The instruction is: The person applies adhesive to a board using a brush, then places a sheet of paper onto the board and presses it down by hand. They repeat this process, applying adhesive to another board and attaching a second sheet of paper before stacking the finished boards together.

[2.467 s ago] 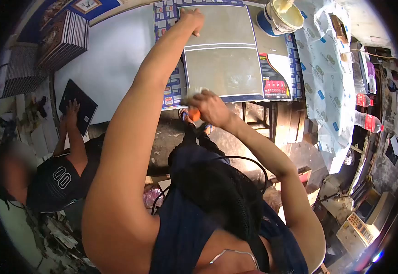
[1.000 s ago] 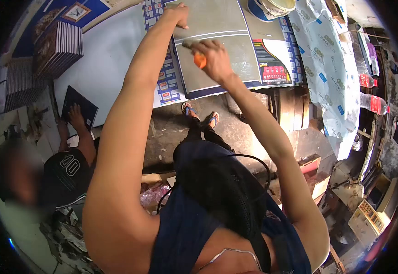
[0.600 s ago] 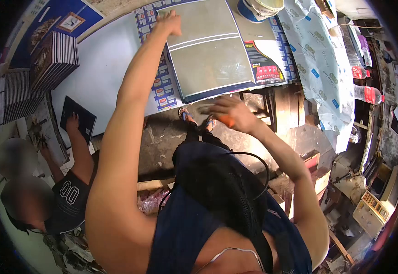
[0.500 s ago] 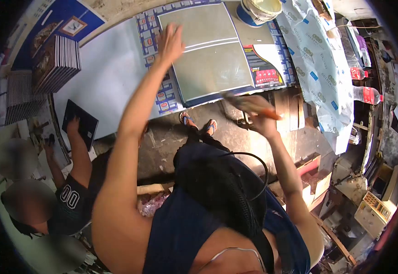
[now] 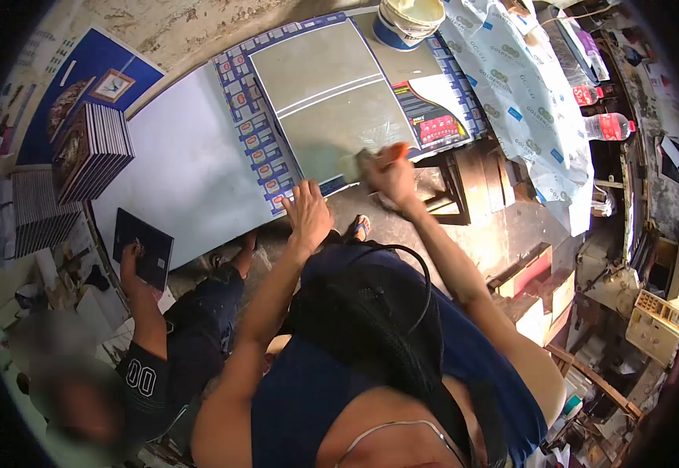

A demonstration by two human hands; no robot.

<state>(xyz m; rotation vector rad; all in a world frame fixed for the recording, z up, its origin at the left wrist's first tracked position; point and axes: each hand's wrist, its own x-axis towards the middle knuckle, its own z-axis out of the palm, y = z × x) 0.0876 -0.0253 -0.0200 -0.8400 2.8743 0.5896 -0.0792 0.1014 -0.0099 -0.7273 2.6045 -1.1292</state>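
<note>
A blurred paint brush (image 5: pixel 398 153) with an orange handle is gripped in my right hand (image 5: pixel 392 178), its head low over the near end of the grey board (image 5: pixel 339 129). Shiny streaks mark the board beside the brush. White lines cut across the board's middle, and a dark blue border runs around it. My left hand (image 5: pixel 310 214) lies open with fingers spread, fingertips at the board's near left corner. Under the board is patterned blue-and-white paper (image 5: pixel 250 140).
A tub (image 5: pixel 406 27) with pale, smeared contents stands at the back. Stacked books (image 5: pixel 97 152) are at left, where another person holds a dark cover (image 5: pixel 143 246). Printed wrapping sheet (image 5: pixel 519 101) hangs over the right side, near bottles with red labels (image 5: pixel 611 126).
My left hand has come from the board's far left edge to its near corner. My right hand has swung the brush left, over the board. The other person has shifted slightly.
</note>
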